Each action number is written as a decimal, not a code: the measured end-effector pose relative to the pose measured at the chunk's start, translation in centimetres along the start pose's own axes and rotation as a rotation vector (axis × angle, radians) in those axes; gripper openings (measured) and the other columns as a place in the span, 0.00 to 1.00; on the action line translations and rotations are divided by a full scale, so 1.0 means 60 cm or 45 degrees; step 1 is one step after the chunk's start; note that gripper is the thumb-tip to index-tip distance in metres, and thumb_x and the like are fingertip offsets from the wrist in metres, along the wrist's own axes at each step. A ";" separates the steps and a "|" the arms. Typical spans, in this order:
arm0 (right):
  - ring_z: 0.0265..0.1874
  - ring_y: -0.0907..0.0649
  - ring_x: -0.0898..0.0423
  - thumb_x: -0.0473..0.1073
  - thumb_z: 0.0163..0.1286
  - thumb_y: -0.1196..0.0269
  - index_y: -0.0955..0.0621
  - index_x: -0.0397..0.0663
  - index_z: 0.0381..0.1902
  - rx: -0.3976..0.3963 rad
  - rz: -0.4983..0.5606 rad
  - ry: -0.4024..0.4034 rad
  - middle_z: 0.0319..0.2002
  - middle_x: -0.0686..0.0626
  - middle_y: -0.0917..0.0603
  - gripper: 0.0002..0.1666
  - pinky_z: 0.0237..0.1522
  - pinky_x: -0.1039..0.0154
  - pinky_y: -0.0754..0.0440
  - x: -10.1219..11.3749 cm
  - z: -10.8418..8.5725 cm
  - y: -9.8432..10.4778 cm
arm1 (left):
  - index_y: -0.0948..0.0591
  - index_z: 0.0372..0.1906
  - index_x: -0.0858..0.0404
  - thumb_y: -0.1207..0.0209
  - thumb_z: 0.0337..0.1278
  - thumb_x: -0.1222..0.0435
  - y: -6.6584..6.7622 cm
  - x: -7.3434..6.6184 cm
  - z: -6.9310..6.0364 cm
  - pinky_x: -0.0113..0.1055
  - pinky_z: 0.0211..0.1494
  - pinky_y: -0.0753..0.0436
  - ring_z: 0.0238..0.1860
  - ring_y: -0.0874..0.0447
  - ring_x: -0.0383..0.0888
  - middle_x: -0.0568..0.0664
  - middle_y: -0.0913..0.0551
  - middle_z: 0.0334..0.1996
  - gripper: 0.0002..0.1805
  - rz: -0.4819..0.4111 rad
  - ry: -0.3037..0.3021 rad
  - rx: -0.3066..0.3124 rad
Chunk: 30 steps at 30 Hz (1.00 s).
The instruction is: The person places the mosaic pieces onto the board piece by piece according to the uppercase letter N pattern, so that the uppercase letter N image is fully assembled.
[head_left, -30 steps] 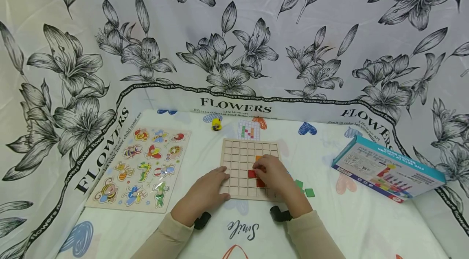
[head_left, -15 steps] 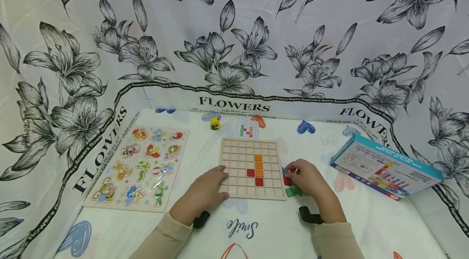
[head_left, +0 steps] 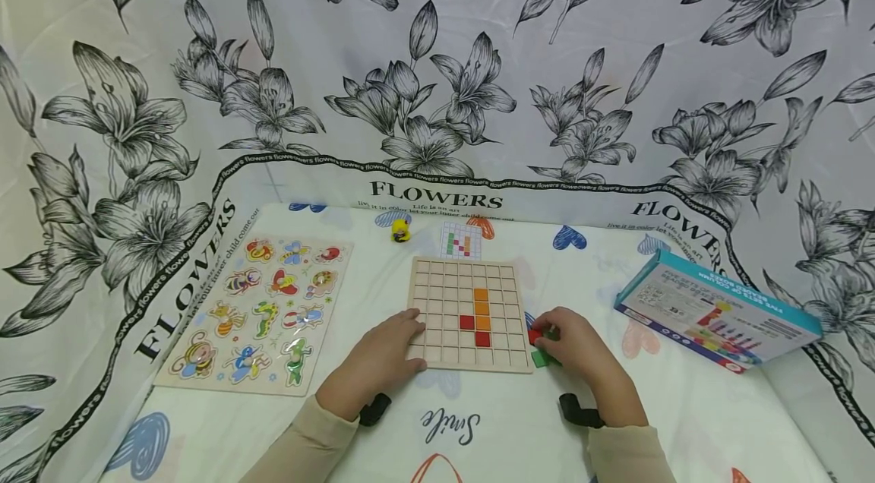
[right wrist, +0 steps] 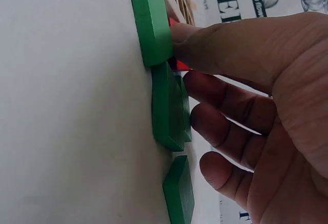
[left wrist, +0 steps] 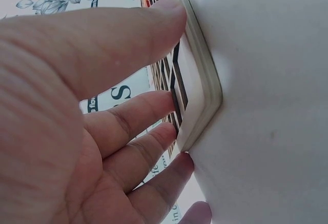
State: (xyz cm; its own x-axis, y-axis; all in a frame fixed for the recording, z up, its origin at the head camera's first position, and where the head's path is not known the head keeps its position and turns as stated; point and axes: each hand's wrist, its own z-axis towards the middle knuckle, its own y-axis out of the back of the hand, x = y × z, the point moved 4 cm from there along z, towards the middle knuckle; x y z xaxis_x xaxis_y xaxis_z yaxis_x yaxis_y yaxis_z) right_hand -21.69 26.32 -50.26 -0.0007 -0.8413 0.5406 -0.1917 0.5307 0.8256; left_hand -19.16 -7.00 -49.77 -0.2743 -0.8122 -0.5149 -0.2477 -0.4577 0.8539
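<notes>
A wooden grid board (head_left: 437, 350) holds three orange squares (head_left: 482, 308) in a column, a red square (head_left: 482, 339) below them and another red square (head_left: 467, 322) to the left. My left hand (head_left: 379, 358) rests on the board's left edge, fingers spread; the left wrist view shows its thumb and fingertips on the board's rim (left wrist: 202, 65). Right of the board, my right hand (head_left: 574, 342) pinches a red piece (head_left: 534, 336) between thumb and finger. Green pieces (head_left: 540, 358) lie under and beside it, and the right wrist view shows several green blocks (right wrist: 166, 106) near the fingertips.
A small pattern card (head_left: 461, 241) lies behind the board, with a yellow toy (head_left: 400, 231) to its left. An insect picture puzzle (head_left: 253, 316) lies at the left. At the right stands a blue and white box (head_left: 718, 312). Flowered cloth (head_left: 437, 73) hangs behind.
My right hand has moved right from the board to the loose pieces, where it took hold of a red one. The squares on the board are uncovered. My left hand has stayed at the board's edge.
</notes>
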 end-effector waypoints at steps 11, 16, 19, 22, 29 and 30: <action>0.38 0.21 0.52 0.36 0.74 0.28 0.16 0.50 0.46 -0.117 0.103 -0.028 0.37 0.50 0.16 0.07 0.38 0.61 0.21 0.006 -0.002 0.008 | 0.19 0.72 0.64 0.22 0.62 0.60 -0.003 0.003 0.002 0.59 0.81 0.26 0.81 0.29 0.59 0.56 0.28 0.81 0.35 0.003 0.004 -0.001; 0.43 0.18 0.52 0.36 0.78 0.32 0.16 0.47 0.55 -0.284 0.178 0.087 0.45 0.48 0.13 0.10 0.47 0.60 0.14 0.050 0.006 0.009 | 0.19 0.72 0.64 0.22 0.62 0.59 -0.003 0.005 0.002 0.57 0.82 0.27 0.82 0.30 0.58 0.56 0.28 0.81 0.35 0.003 0.009 0.006; 0.46 0.15 0.51 0.36 0.78 0.32 0.15 0.47 0.54 -0.268 0.218 0.155 0.47 0.49 0.11 0.10 0.55 0.53 0.10 0.089 0.018 -0.007 | 0.19 0.72 0.64 0.22 0.62 0.59 -0.003 0.006 0.002 0.57 0.82 0.27 0.82 0.30 0.58 0.56 0.28 0.81 0.35 0.010 0.014 0.003; 0.47 0.14 0.53 0.36 0.78 0.31 0.14 0.52 0.50 -0.216 0.201 0.202 0.47 0.52 0.10 0.07 0.58 0.50 0.10 0.124 0.037 -0.028 | 0.19 0.72 0.64 0.22 0.61 0.59 -0.003 0.007 0.002 0.57 0.82 0.27 0.82 0.30 0.58 0.56 0.28 0.81 0.35 0.009 0.017 0.003; 0.40 0.18 0.55 0.39 0.78 0.30 0.13 0.57 0.46 -0.114 0.119 0.278 0.41 0.57 0.12 0.05 0.49 0.55 0.14 0.174 0.090 -0.068 | 0.19 0.72 0.63 0.22 0.61 0.59 -0.005 0.006 0.004 0.58 0.82 0.27 0.82 0.30 0.58 0.55 0.28 0.81 0.35 -0.007 0.018 0.015; 0.39 0.19 0.55 0.40 0.78 0.31 0.13 0.58 0.46 -0.094 0.112 0.269 0.41 0.58 0.13 0.05 0.48 0.56 0.15 0.178 0.096 -0.073 | 0.19 0.72 0.63 0.22 0.61 0.59 -0.005 0.005 0.003 0.58 0.82 0.27 0.82 0.30 0.58 0.55 0.28 0.81 0.35 -0.007 0.019 0.016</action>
State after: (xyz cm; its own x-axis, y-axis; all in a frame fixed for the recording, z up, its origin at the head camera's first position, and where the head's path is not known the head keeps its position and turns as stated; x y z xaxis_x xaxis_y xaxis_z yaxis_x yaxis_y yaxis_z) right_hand -26.50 14.41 -49.00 0.1930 -0.7555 0.6261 -0.1275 0.6134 0.7794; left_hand -19.36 -7.06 -50.20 -0.2590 -0.8150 -0.5183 -0.2607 -0.4577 0.8500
